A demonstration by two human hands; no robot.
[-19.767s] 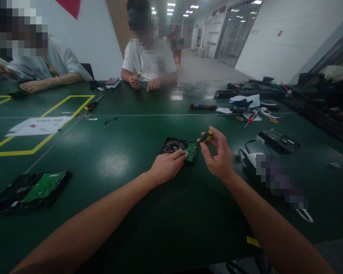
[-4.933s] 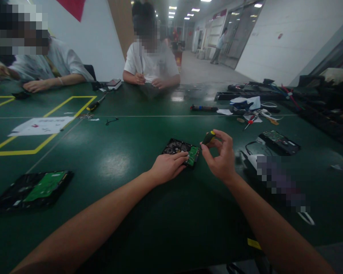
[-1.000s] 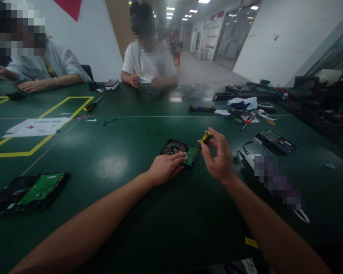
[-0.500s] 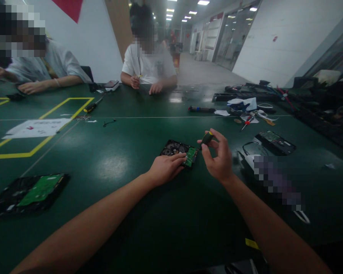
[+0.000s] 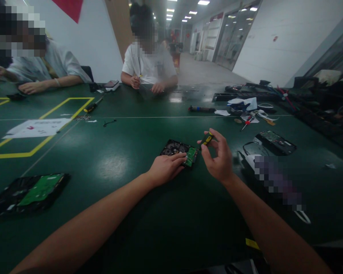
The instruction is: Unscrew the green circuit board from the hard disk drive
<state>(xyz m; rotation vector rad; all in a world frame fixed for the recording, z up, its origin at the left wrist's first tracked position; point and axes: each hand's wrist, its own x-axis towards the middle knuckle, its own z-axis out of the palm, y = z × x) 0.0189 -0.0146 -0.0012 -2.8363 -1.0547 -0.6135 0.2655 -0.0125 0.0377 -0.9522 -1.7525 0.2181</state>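
Far left on the dark green table point(image 5: 117, 213) — a second black drive with green board point(image 5: 31, 192). Mid-table, left hand point(image 5: 165, 167) pressed flat, fingers spread, on the black hard drive with small green circuit board point(image 5: 179, 151). Just right — right hand point(image 5: 218, 158) pinched around a black-and-yellow screwdriver point(image 5: 206, 139), tip angled toward the board.

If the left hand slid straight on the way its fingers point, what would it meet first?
The left hand already rests on the hard drive; further along, probably the screwdriver in the right hand, though depth is unclear.
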